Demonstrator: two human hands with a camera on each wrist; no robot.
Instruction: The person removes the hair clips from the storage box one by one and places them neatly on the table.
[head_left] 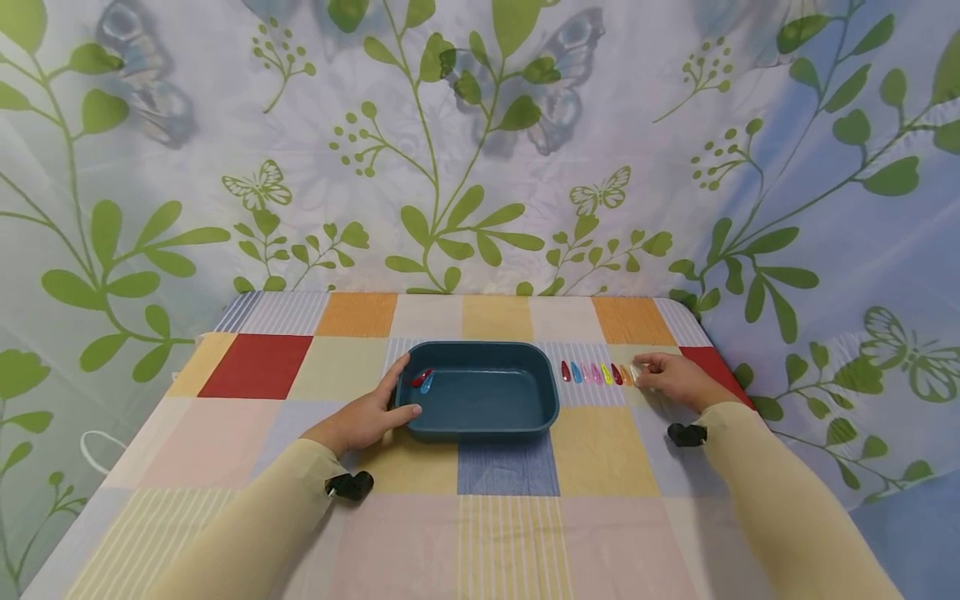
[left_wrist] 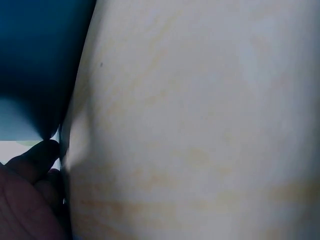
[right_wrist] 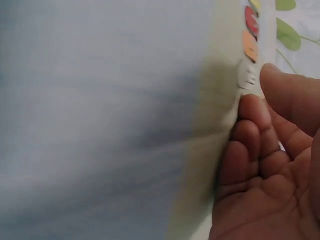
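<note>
A dark blue plastic tub (head_left: 480, 408) stands mid-table, with a red hair clip (head_left: 422, 377) and a blue hair clip (head_left: 427, 383) lying in its left end. My left hand (head_left: 367, 417) grips that end, thumb across the front rim and fingers along the left side. To the tub's right runs a row of several teardrop-shaped snap hair clips (head_left: 597, 372). At the row's right end my right hand (head_left: 678, 379) reaches a white hair clip (right_wrist: 247, 75). Thumb and index finger are apart beside the clip, the other fingers bent. An orange hair clip (right_wrist: 249, 46) lies just beyond.
A checked patchwork cloth (head_left: 495, 542) covers the table. Behind it hangs a curtain (head_left: 480, 167) printed with leaves and butterflies, which also runs along both sides. A white cord loop (head_left: 101, 450) shows by the table's left edge.
</note>
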